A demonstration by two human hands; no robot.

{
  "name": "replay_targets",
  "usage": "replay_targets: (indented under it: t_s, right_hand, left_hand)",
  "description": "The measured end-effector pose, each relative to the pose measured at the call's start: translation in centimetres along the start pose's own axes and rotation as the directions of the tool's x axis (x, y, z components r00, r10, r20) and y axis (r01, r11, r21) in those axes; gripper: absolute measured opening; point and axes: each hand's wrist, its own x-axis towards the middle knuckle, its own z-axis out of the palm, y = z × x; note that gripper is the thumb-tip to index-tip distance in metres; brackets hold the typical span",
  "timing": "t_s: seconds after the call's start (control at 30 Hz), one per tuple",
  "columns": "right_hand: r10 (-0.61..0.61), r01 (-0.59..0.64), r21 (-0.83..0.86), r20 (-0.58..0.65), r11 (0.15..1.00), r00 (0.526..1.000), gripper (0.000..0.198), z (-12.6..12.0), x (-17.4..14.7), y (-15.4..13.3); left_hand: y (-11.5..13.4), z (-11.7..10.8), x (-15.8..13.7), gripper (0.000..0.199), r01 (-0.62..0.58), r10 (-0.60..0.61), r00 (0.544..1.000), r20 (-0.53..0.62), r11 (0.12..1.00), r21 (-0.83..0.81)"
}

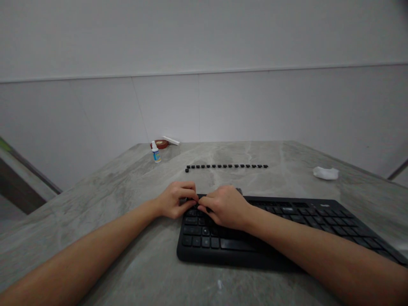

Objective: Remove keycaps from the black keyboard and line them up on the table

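A black keyboard lies on the table in front of me. My left hand is at its upper left corner, thumb and index finger pinched together over the top keys. Close against those fingertips is my right hand, its fingers closed and bent down over the same corner. A small dark bit shows under the right fingers, too hidden to name. What either pinch holds cannot be made out. Beyond the hands, several small black keycaps stand in a row, with a single keycap just in front of the row's left end.
A small white spray bottle with a blue label stands at the back left. Behind it are a reddish-brown round object and a white strip. Crumpled white tissue lies at the right. The grey marbled table meets a pale wall.
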Motion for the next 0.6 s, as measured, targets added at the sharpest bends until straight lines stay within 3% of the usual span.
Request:
replay_targets:
  t_s: [0.1, 0.33, 0.6]
  right_hand:
    - [0.027, -0.027, 0.028, 0.001, 0.999, 1.0, 0.02, 0.19, 0.01, 0.06]
    - [0.226, -0.226, 0.092, 0.016, 0.97, 0.974, 0.018, 0.24, 0.27, -0.16]
    - [0.224, -0.224, 0.078, 0.012, 0.971, 0.975, 0.019, 0.0, 0.18, -0.4]
  left_hand:
    - [-0.07, 0.09, -0.13, 0.023, 0.004, -0.003, 1.0, -0.017, 0.999, 0.034]
    - [0.13, 0.0, 0.1, 0.024, 0.031, -0.032, 0.999, -0.018, 0.999, -0.013]
    - [-0.18, -0.42, 0.19, 0.023, 0.112, -0.108, 0.993, 0.041, 0.987, -0.111]
